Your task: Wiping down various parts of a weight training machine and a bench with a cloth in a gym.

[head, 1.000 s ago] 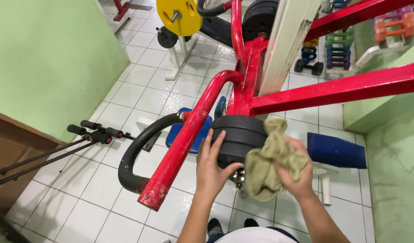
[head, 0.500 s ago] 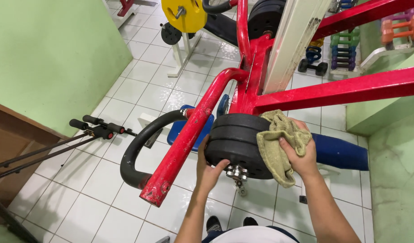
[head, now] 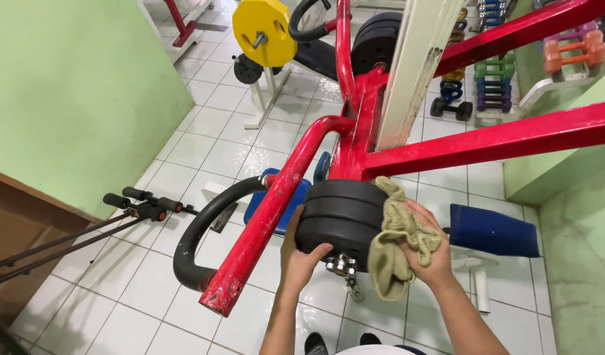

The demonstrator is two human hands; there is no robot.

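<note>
A stack of black weight plates [head: 340,213] hangs on a peg of a red steel gym machine [head: 355,141], with a metal collar [head: 342,265] at its near end. My left hand [head: 298,255] cups the plates' lower left edge, thumb on the face. My right hand [head: 428,250] grips a crumpled olive-green cloth [head: 395,240] pressed against the right side of the plates.
A red tube with a black padded curved handle [head: 196,236] juts toward me on the left. Blue pads [head: 491,230] sit low to the right. A yellow plate [head: 263,31], coloured dumbbells [head: 493,82], black-gripped bars [head: 139,202], green walls and white tiles surround.
My right hand with the cloth slid up over the plates' right side and came back down toward me. My left hand shifted slightly lower on the plates' left edge.
</note>
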